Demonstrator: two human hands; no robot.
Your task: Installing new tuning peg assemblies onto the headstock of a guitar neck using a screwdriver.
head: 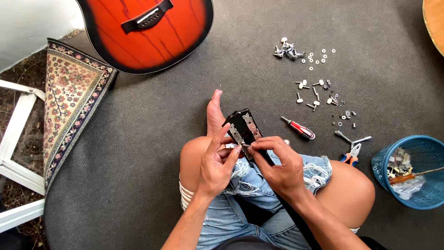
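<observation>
A black guitar headstock (241, 125) with two metal tuner strips rests across my lap, its neck running down between my arms. My left hand (216, 164) steadies the headstock from the left, fingertips on its lower left edge. My right hand (280, 164) pinches a small metal part against the headstock's lower end, where both hands' fingertips meet. My bare foot (214, 113) lies just left of the headstock on the dark grey carpet.
A red-handled screwdriver (299, 129), pliers (351, 155) and a metal wrench (352, 139) lie right of my knee. Loose tuning pegs, washers and screws (317, 92) scatter beyond. A blue basket (418, 196) stands far right. A sunburst guitar body (148, 32) and patterned rug (69, 97) lie upper left.
</observation>
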